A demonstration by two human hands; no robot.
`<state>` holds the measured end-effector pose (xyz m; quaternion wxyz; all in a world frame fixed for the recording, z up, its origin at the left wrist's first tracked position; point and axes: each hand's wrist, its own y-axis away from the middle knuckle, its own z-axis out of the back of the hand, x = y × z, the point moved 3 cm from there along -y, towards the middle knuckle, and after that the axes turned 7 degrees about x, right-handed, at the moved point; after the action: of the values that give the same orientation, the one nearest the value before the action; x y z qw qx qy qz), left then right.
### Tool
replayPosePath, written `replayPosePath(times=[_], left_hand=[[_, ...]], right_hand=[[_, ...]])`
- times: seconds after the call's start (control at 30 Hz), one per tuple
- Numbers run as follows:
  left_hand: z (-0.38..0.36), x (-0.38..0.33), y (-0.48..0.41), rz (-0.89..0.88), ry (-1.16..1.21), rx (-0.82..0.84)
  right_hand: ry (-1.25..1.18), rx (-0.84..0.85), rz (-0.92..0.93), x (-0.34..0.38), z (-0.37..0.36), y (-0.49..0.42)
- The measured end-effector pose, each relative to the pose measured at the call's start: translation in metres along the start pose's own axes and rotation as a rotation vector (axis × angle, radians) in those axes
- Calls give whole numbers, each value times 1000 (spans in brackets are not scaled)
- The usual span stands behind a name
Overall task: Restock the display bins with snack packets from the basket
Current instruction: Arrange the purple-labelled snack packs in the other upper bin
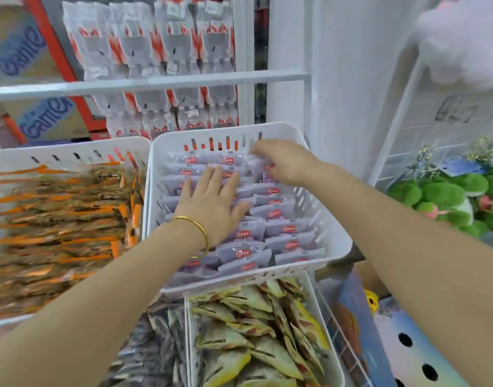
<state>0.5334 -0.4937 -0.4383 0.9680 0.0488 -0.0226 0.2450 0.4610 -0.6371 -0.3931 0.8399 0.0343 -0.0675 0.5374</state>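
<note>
While the left hand [209, 202] lies flat with straight fingers on the purple snack packets [281, 227], the right hand [284, 163] reaches to the far right corner of the same white bin [212, 132]. Its fingers bend down among the packets there, but that part is blurry and I cannot tell if they pinch one. The two hands are apart. A gold bangle [196, 233] sits on the left wrist. The purple packets stand in tidy rows and fill the bin almost to its back wall.

Just beside it on the left is a second bin [72, 148], full of orange and brown packets [58, 219]. The front of the purple bin hangs over a lower bin [187, 325] of yellow triangle packets [239, 331] and hides its back part. Dark packets [153, 350] lie left of those. Behind the bins, white and red packs [156, 51] hang in rows, and a white rail [184, 81] crosses in front of them. On the right are green plush toys [440, 196], with a fluffy white toy [463, 37] high above.
</note>
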Motion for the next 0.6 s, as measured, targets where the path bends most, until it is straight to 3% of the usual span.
replayPosePath(times=[0.1,0.23,0.3,0.47,0.53,0.6], left_hand=[[-3,1,1,-15,-9,-24],[-1,1,0,-20,4,-11],[4,0,8,-33,33,-21],[17,-1,88,-182,206,-205],[14,-5,145,-284,335,-295],[-1,-10,201,-329,413,-266]], right_hand=[[-265,129,-10,4,-9,-2],[-490,161,-48,15,-3,12],[-555,117,-51,20,2,28],[-691,-195,-100,25,18,100],[-826,-231,-65,46,7,147],[-999,-189,-36,80,-18,194]])
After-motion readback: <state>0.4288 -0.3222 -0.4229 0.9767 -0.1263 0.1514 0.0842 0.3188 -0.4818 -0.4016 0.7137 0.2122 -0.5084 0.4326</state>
